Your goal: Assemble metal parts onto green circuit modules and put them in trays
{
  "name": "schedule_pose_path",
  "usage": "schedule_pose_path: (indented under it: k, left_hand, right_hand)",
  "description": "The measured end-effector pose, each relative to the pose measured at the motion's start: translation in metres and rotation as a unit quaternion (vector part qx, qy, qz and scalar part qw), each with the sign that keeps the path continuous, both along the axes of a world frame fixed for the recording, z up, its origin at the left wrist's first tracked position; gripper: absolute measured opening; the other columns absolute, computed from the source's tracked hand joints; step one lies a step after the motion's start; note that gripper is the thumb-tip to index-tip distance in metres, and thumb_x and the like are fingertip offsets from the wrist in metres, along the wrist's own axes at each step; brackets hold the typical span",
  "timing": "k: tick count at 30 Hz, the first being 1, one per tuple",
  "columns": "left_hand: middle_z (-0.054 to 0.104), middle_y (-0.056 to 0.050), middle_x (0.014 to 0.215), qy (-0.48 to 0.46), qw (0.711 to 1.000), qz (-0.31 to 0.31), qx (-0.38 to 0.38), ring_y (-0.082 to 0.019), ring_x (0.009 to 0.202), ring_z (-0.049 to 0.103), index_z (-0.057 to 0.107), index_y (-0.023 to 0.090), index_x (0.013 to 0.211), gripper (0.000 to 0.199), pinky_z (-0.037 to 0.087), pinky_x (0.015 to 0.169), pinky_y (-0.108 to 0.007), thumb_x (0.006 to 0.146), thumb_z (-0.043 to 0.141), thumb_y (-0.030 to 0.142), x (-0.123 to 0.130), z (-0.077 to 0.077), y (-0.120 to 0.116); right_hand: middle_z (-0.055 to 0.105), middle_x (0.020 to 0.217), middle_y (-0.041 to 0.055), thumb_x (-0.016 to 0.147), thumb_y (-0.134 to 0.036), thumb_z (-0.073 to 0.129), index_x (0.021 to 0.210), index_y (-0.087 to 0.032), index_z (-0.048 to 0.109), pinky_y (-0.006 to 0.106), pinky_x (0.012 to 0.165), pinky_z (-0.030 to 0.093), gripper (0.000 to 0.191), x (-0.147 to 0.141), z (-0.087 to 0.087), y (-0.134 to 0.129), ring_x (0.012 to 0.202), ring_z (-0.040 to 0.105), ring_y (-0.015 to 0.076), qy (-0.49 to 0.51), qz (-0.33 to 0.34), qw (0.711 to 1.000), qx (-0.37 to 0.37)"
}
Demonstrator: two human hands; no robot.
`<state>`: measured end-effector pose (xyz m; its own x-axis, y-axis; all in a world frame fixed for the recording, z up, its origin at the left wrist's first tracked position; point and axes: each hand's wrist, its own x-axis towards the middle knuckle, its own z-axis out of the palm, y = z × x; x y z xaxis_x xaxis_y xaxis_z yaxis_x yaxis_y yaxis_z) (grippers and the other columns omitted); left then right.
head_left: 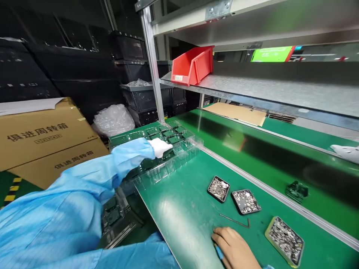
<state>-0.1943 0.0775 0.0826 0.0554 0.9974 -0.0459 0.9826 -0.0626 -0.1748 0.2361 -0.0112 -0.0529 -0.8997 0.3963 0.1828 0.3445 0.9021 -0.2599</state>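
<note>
My left hand (160, 147), in a white glove with a blue sleeve, reaches over a clear plastic tray (159, 170) at the table's far left corner. Its fingers are close together at a dark part in the tray; whether they grip it is too small to tell. My right hand (235, 248), bare, rests low on the green table (179, 209), fingers curled round a blue-handled tool (218, 251). Beyond it lie an L-shaped hex key (235, 221) and small trays of metal screws (218, 189), (246, 201), (285, 241).
A metal rail (263, 185) crosses the table, with a green circuit part (296, 191) beyond it. A red bin (192, 67) sits on the shelf above. Cardboard boxes (50, 138) and black crates (148, 99) stand left. Another person's gloved hand (346, 152) shows far right.
</note>
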Motion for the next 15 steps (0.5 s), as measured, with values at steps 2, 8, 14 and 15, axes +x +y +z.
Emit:
schedule_pose_path:
  k: [2,8,14,15]
  left_hand:
    - [0.068,-0.008,0.087,-0.023,1.0,0.01,0.009,-0.023,0.079,0.065,0.045,0.015,0.127,0.062,0.047,0.072,-0.031,0.07,0.065,0.026,-0.001,0.011,-0.02]
    - [0.058,-0.017,0.121,-0.568,0.815,-0.11,0.025,-0.03,0.112,0.057,0.026,0.016,0.139,0.091,0.049,0.089,-0.041,0.072,0.056,0.069,0.059,-0.038,-0.101]
    - [0.059,-0.017,0.117,-0.699,0.689,-0.137,-0.132,-0.03,0.109,0.058,0.027,0.015,0.139,0.099,0.049,0.091,-0.044,0.064,0.066,0.067,0.134,-0.104,-0.134]
    - [0.061,-0.015,0.114,-0.683,0.7,-0.146,-0.149,-0.028,0.106,0.06,0.028,0.016,0.139,0.096,0.049,0.091,-0.043,0.064,0.069,0.062,0.136,-0.107,-0.131]
  right_hand:
    - [0.065,0.108,0.0096,0.077,-0.008,0.041,0.109,-0.019,0.059,0.034,0.082,0.053,0.038,0.001,-0.001,0.0,0.093,0.062,0.0218,0.024,-0.009,1.0,-0.01]
    - [0.052,0.129,0.0108,0.089,-0.02,0.045,0.133,-0.024,0.039,0.036,0.093,0.051,0.044,-0.053,0.033,-0.005,0.112,0.057,0.0201,0.21,-0.118,0.961,-0.137]
    - [0.05,0.129,0.0137,0.078,-0.029,0.064,0.136,-0.02,0.032,0.04,0.094,0.05,0.067,-0.089,0.05,-0.014,0.112,0.056,0.023,0.294,-0.156,0.905,-0.265]
    - [0.054,0.122,0.0117,0.079,-0.027,0.062,0.132,-0.021,0.036,0.038,0.09,0.052,0.059,-0.083,0.047,-0.016,0.105,0.06,0.0208,0.302,-0.168,0.896,-0.278]
